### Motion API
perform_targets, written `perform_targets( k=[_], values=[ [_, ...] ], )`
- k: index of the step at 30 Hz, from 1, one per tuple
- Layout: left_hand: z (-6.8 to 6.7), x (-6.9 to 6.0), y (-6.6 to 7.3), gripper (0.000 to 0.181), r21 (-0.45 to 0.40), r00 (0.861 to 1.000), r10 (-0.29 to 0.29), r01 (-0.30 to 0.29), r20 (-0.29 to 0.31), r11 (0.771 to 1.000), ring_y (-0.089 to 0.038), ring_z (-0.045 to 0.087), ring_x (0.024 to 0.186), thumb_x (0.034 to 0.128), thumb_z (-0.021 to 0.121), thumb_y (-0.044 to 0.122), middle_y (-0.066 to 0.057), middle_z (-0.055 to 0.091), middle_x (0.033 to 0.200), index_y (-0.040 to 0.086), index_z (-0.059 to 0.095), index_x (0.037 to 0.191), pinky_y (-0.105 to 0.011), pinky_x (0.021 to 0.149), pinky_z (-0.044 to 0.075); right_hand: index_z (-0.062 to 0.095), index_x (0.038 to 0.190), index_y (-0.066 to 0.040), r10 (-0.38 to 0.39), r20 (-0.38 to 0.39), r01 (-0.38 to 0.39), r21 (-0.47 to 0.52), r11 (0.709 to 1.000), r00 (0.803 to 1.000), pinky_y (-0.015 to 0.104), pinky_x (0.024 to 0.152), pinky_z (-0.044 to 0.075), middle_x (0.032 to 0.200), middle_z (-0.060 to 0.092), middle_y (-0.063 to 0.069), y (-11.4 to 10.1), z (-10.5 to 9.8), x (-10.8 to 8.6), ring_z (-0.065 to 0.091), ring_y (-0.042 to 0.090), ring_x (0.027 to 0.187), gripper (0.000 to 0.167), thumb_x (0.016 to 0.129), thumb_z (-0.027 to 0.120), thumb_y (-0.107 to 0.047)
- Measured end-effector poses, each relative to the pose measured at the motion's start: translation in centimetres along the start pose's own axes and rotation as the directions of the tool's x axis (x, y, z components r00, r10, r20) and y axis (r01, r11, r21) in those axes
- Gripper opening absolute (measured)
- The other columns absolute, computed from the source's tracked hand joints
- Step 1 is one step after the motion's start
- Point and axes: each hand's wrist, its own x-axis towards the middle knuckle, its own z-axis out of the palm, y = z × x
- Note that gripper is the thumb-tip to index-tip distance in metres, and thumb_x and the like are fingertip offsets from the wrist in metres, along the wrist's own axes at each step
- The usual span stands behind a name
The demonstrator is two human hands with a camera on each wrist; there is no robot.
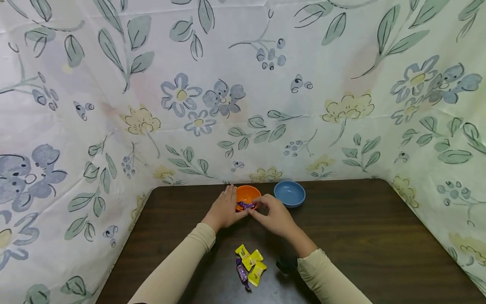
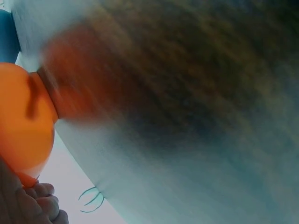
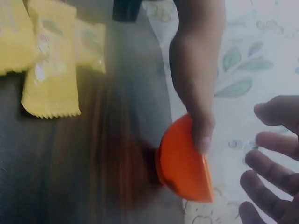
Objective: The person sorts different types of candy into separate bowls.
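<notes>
An orange bowl (image 1: 248, 191) stands near the table's back edge, with purple-wrapped candy (image 1: 246, 205) inside. My left hand (image 1: 224, 209) holds the bowl from its left side. In the right wrist view its thumb lies on the rim of the orange bowl (image 3: 184, 163); in the left wrist view, fingers (image 2: 39, 203) show beside the bowl (image 2: 23, 121). My right hand (image 1: 275, 215) is at the bowl's right rim, thumb and forefinger by the candy. Its fingers (image 3: 271, 161) look spread and loosely bent in the right wrist view, with nothing seen between them.
A blue bowl (image 1: 290, 194) stands right of the orange one. Nearer on the dark wooden table (image 1: 364, 236) lie several yellow-wrapped candies (image 1: 257, 273) and a purple-wrapped candy (image 1: 242, 273). A flowered cloth (image 1: 243, 97) hangs behind and along both sides.
</notes>
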Motion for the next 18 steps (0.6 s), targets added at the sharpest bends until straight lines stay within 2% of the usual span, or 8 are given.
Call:
perform_targets(
  k=[6, 12, 18],
  values=[
    [-0.1, 0.0, -0.1, 0.107, 0.001, 1.0, -0.003, 0.003, 0.0, 1.0, -0.04, 0.022, 0.164, 0.1011, 0.041, 0.077, -0.025, 0.022, 0.175, -0.006, 0.021, 0.166, -0.051, 0.132, 0.023, 0.078, 0.117, -0.016, -0.035, 0.117, 0.039, -0.035, 0.999, 0.993, 0.04, 0.089, 0.06, 0.108, 0.072, 0.003, -1.5, 0.5, -1.5, 0.068, 0.023, 0.099, 0.027, 0.095, 0.08, -0.033],
    [-0.2, 0.1, -0.1, 0.107, -0.017, 1.0, -0.005, 0.005, 0.005, 1.0, -0.039, 0.021, 0.164, 0.1011, 0.04, 0.076, -0.025, 0.02, 0.175, -0.006, 0.02, 0.167, -0.051, 0.133, 0.022, 0.078, 0.118, -0.015, -0.085, 0.263, 0.113, -0.094, 0.989, 0.961, 0.036, 0.09, 0.061, 0.116, 0.072, -0.001, -2.7, 1.3, -2.8, 0.071, 0.019, 0.103, 0.031, 0.097, 0.078, -0.037],
    [0.0, 0.2, -0.2, 0.109, -0.03, 1.0, -0.006, 0.006, 0.021, 1.0, -0.039, 0.02, 0.164, 0.0998, 0.039, 0.079, -0.025, 0.019, 0.176, -0.005, 0.019, 0.167, -0.05, 0.133, 0.02, 0.079, 0.099, -0.02, -0.074, 0.36, 0.158, -0.209, 0.965, 0.93, 0.024, 0.069, 0.054, 0.095, 0.07, -0.007, -3.4, 2.2, -4.2, 0.063, 0.007, 0.079, 0.026, 0.092, 0.081, -0.045]
  ],
)
